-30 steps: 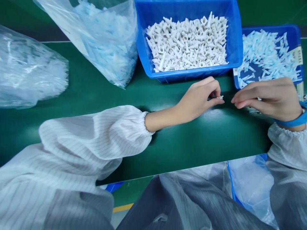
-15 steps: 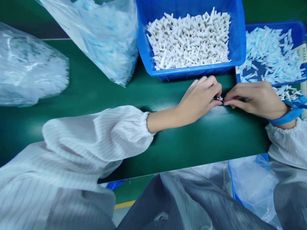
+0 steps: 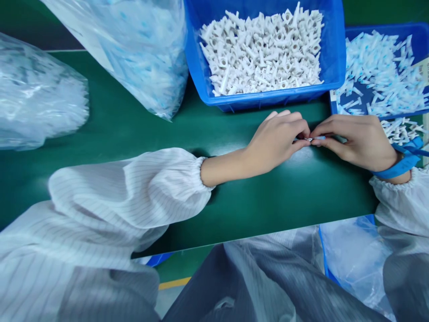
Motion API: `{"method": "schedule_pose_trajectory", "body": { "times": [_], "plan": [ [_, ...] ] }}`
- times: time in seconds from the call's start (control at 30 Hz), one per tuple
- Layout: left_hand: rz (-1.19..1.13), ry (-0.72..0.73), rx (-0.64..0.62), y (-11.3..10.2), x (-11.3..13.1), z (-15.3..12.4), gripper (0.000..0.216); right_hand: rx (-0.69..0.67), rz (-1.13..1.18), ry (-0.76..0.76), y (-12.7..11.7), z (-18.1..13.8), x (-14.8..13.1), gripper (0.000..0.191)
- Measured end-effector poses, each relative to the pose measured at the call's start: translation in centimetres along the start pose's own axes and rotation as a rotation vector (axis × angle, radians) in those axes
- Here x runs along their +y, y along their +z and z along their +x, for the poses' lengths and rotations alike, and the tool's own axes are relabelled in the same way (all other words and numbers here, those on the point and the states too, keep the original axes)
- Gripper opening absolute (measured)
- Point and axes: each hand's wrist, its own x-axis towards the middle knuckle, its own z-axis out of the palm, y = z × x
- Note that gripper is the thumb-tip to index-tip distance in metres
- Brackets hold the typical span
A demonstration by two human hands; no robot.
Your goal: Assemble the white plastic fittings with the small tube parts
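Note:
My left hand (image 3: 276, 139) and my right hand (image 3: 355, 138) meet fingertip to fingertip over the green table (image 3: 234, 197), just in front of the blue bins. Both pinch a small white plastic part (image 3: 309, 139) between them; a pale blue piece (image 3: 319, 137) shows at my right fingertips. A blue band (image 3: 400, 164) circles my right wrist. Both arms wear white striped sleeves.
A blue bin (image 3: 335, 58) full of white plastic fittings stands behind my hands. To its right a second blue bin (image 3: 351, 31) holds pale blue-white parts, some spilled by its front. Clear bags of parts (image 3: 134, 49) (image 3: 36, 98) lie at the left. A bag-lined bin (image 3: 351, 264) sits below the table edge.
My right hand came left from the right bin and joined my left hand at the small white part; both now pinch it together.

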Motion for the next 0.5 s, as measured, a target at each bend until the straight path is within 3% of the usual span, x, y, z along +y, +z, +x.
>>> {"method": "schedule_pose_trajectory", "body": {
  "times": [0.5],
  "plan": [
    [-0.054, -0.006, -0.014, 0.18, 0.06, 0.42, 0.009, 0.052, 0.041, 0.039, -0.04, 0.52, -0.71, 0.021]
  ]
}}
